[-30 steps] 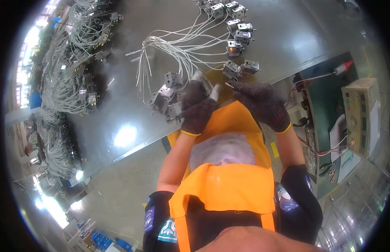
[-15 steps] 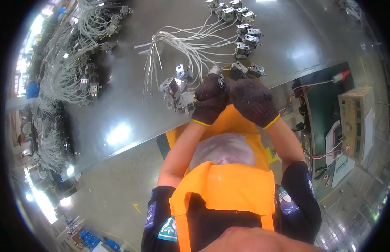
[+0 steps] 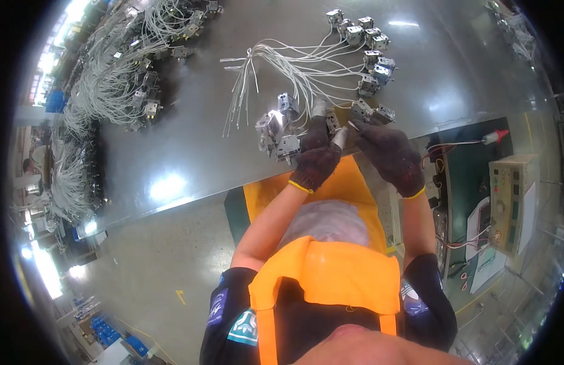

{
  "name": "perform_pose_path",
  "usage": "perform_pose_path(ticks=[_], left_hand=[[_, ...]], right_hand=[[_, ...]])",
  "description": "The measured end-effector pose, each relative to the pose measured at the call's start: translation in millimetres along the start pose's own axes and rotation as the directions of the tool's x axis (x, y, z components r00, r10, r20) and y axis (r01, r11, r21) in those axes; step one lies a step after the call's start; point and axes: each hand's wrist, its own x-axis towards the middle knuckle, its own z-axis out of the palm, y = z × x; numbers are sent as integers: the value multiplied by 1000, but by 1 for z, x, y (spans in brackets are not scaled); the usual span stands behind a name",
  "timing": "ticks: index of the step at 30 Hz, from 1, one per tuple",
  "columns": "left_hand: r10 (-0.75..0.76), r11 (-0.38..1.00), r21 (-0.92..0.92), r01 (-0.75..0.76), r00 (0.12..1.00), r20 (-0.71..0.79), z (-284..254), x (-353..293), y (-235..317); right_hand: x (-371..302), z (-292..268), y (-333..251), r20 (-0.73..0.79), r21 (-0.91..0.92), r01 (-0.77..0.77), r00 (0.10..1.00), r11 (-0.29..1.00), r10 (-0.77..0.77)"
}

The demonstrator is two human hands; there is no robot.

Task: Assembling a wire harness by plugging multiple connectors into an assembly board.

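My left hand [image 3: 317, 159], in a dark glove with a yellow cuff and pale-wrapped fingertips, holds a small boxy metal part [image 3: 332, 121] between thumb and fingers at the table's near edge. Close on its right is my right hand [image 3: 391, 157], gloved alike, its fingers drawn together around something too small to make out. Just beyond the right fingertips lie two metal parts [image 3: 372, 112]. A cluster of shiny metal parts [image 3: 278, 131] sits left of my left hand. Farther off, white wires [image 3: 288, 64] fan out to a row of similar metal parts [image 3: 370, 58].
A large heap of white-wired parts [image 3: 105, 91] runs along the left of the grey metal table [image 3: 190, 121]. To the right are a beige instrument box [image 3: 512, 201] with knobs, a red-tipped probe [image 3: 494, 137] on a cable, and red-handled scissors [image 3: 464, 280].
My hands have moved apart slightly, and the metal part in my left hand now shows. The left thumb has come into view. The whole view has shifted a little, moving the table items rightward.
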Motion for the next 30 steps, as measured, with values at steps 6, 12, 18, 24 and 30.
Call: perform_pose_path(ticks=[6, 12, 18, 24, 30], left_hand=[[0, 990, -142, 8, 998, 60, 17, 7, -31], [6, 980, -195, 30, 984, 180, 16, 9, -53], [58, 980, -197, -18, 978, 202, 22, 7, -62], [51, 972, -234, -15, 988, 145, 20, 9, -54], [29, 954, -299, 35, 978, 207, 22, 7, -57]], right_hand=[[-12, 0, 8, -147, -80, 85, 984, 993, -97], [3, 23, 8, -44, -220, 174, 981, 960, -188], [19, 28, -2, 103, -423, 111, 992, 900, -73], [25, 22, -1, 183, -413, 140, 981, 900, -69], [18, 18, -11, 172, -327, 108, 984, 939, -54]])
